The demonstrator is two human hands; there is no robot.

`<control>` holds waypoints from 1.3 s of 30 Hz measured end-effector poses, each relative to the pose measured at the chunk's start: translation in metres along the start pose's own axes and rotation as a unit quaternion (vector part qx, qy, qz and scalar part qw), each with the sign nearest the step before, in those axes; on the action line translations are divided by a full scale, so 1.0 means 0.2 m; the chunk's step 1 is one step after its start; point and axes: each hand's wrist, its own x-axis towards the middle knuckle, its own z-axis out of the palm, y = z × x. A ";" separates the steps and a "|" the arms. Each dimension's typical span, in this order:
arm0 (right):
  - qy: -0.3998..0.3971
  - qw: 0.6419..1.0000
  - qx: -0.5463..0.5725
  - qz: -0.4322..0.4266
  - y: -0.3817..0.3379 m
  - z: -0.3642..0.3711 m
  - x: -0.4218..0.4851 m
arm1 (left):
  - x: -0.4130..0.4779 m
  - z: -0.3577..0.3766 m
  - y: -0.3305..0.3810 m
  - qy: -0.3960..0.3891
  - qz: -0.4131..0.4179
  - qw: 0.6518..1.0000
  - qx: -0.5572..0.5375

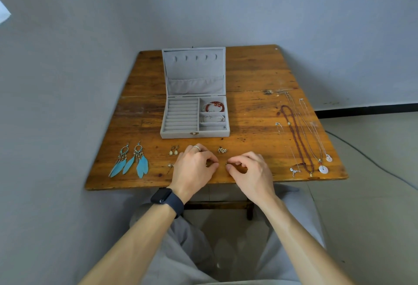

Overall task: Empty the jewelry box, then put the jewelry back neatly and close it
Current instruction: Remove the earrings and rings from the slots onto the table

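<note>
The grey jewelry box (178, 134) stands open mid-table, lid upright. Its right compartments hold a red bead bracelet (216, 105) and a silver bangle (212, 118); the ring rolls on the left are bare. In front of the box my left hand (194, 167) and my right hand (251, 171) rest on the table near its front edge, fingers curled, each pinching something tiny that I cannot make out. Two blue feather earrings (130, 161) lie at the left, a pair of pale drop earrings (173, 150) and a small silver piece (222, 150) near the hands.
Several necklaces (300, 135) lie stretched out along the right side of the wooden table (253, 76), their pendants close to the front edge. A tiny stud (170, 165) lies left of my left hand. A grey wall is behind the table.
</note>
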 end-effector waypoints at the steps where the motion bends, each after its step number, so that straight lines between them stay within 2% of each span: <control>1: 0.004 1.000 0.002 -0.003 0.00 0.00 0.00 | 0.00 0.00 0.00 -0.002 0.001 1.000 -0.002; 27: 0.013 1.000 -0.012 -0.004 0.00 0.02 0.01 | 0.01 0.01 0.02 -0.005 0.024 0.999 0.032; 39: -0.019 0.999 -0.018 0.021 -0.03 0.02 0.04 | -0.01 0.03 0.03 0.007 0.017 0.999 0.026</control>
